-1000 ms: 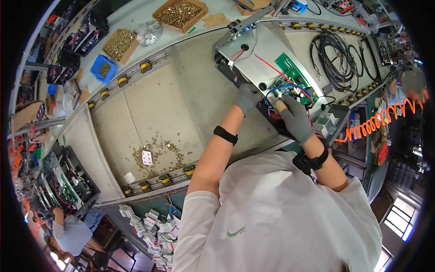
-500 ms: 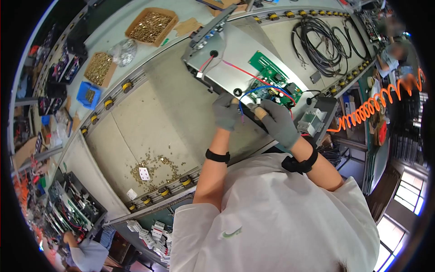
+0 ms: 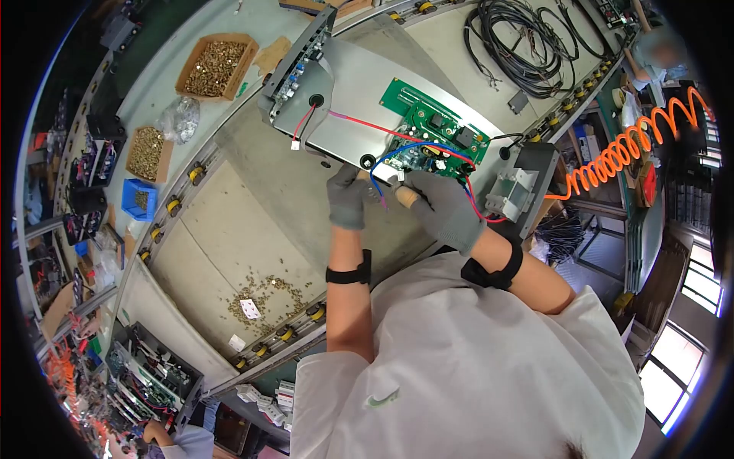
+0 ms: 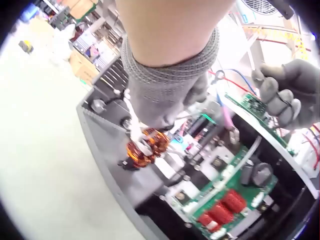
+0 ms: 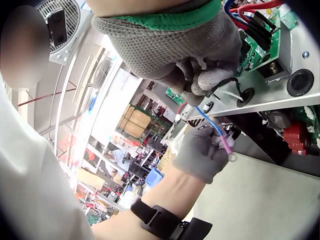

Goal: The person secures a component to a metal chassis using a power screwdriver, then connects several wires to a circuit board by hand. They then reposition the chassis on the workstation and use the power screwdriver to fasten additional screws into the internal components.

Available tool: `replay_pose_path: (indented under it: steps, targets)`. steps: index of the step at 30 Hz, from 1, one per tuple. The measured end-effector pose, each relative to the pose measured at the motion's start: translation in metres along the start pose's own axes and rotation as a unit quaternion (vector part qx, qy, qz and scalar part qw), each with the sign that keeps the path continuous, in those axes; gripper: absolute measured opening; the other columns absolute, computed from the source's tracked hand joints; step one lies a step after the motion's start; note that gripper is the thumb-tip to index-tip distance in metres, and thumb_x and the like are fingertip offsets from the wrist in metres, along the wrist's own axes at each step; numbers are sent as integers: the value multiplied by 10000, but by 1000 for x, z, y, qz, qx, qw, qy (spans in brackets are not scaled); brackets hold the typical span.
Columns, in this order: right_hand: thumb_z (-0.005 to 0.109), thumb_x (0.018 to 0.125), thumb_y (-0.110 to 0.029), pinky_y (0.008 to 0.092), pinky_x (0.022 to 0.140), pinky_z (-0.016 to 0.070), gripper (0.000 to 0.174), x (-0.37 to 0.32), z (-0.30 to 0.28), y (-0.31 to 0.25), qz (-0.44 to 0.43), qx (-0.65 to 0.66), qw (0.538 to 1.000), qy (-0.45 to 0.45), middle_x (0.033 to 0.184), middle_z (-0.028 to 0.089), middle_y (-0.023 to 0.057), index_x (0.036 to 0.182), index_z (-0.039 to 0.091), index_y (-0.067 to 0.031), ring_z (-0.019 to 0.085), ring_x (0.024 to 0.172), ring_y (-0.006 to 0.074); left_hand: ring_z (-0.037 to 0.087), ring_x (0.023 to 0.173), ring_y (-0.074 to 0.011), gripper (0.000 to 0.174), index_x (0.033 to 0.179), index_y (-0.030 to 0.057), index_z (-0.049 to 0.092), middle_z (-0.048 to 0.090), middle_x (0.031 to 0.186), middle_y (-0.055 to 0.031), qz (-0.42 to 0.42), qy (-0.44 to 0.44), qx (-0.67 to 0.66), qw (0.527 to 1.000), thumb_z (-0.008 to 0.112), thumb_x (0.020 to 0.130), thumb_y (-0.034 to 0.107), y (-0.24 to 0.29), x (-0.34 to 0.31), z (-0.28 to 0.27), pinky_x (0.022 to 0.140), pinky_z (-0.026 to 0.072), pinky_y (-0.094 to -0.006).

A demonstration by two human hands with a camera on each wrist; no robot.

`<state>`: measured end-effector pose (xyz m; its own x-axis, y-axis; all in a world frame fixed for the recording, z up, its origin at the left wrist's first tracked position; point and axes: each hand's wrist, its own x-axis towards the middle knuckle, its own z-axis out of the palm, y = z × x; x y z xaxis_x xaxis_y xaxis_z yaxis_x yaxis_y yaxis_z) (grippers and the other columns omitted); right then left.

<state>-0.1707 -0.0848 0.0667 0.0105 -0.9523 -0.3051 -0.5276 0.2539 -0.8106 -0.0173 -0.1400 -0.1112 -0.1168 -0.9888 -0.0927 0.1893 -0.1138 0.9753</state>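
Note:
A metal equipment chassis [image 3: 348,88] stands open on the bench, with a green circuit board [image 3: 440,126] on its upper plate. My gloved left hand [image 3: 345,203] is at the chassis's near side. In the left wrist view it reaches over the interior, close to a copper-wound coil [image 4: 145,147] and a white-sleeved wire [image 4: 132,117]; its fingertips are mostly hidden, and I cannot tell what they hold. My gloved right hand [image 3: 443,208] pinches a thin black wire [image 5: 234,80] by a rubber grommet. Between both hands hangs a blue wire [image 5: 214,124] with a purple sleeve and ring terminal.
Loose brass-coloured screws [image 3: 267,298] lie scattered left on the bench. Behind stand cardboard trays of fasteners [image 3: 216,67] and a blue bin [image 3: 139,200]. Coiled black cable [image 3: 520,53] lies beyond the chassis. An orange coiled hose [image 3: 612,149] hangs at right.
The head view has shifted, so the chassis and both hands appear further left. The blue wire's purple end now hangs visibly between the hands. Both hands stay at the near edge.

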Motion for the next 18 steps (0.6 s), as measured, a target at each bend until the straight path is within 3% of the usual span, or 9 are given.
replay_pose_path:
  steps: [1,2,4,5,7,8,13,16,18]
  targets:
    - [547,886,-191,373,626,445,188,0,1,2,1,1,1000,2,740,586,168,890,605,-13,581,670,312,524,655,-76,129,902,-21,647,606,771,-19,54,-84,77,992,612,779,-5,8,2,-7,556,405,-236]
    - [565,877,-173,360,593,431,178,0,4,6,-24,-1,999,21,714,566,163,886,601,1,539,623,288,524,655,-76,129,902,-21,647,606,771,-19,54,-85,78,992,612,779,-5,16,2,-11,556,405,-236]
    - [583,868,-155,347,559,417,172,2,7,10,-52,-4,998,39,688,546,158,882,596,16,497,576,264,513,647,-76,132,899,-20,630,592,776,-14,-186,-113,-58,974,629,804,71,43,2,-14,561,395,-232]
    - [584,865,-153,356,568,420,171,3,8,12,-52,-5,998,39,704,551,167,881,596,16,510,591,285,513,647,-76,132,899,-20,630,592,776,-14,-185,-113,-56,975,629,804,71,43,2,-11,561,395,-232]
    - [586,862,-152,365,576,423,170,3,11,11,-53,-2,998,36,719,556,176,881,595,17,523,606,307,530,729,-81,327,1097,-24,613,611,828,-13,-216,-56,-18,975,674,794,81,44,-6,5,647,417,-238]
    - [576,865,-171,380,598,441,173,3,12,10,-51,-23,998,41,739,583,175,890,607,-3,560,648,327,528,677,-74,264,1020,-9,627,609,794,-10,-242,-3,-82,967,697,794,108,46,-5,17,586,410,-231]
    - [576,859,-192,403,620,460,180,3,10,9,-39,-40,997,44,762,616,176,897,623,-23,598,692,352,485,575,-67,214,919,3,614,592,714,-10,-219,-26,21,975,721,781,128,60,-5,12,526,404,-213]
    - [578,855,-191,414,623,463,180,2,11,11,-32,-25,999,33,755,618,180,908,619,-24,600,701,362,512,619,-123,225,902,12,610,589,802,-44,-167,48,115,978,729,756,135,78,-10,20,591,449,-269]
    - [575,859,-197,422,627,466,187,3,17,20,-75,-38,994,69,736,614,182,925,612,-26,599,702,372,544,818,-219,278,924,57,629,560,946,-91,-19,230,373,899,754,696,152,87,-13,31,724,462,-358]
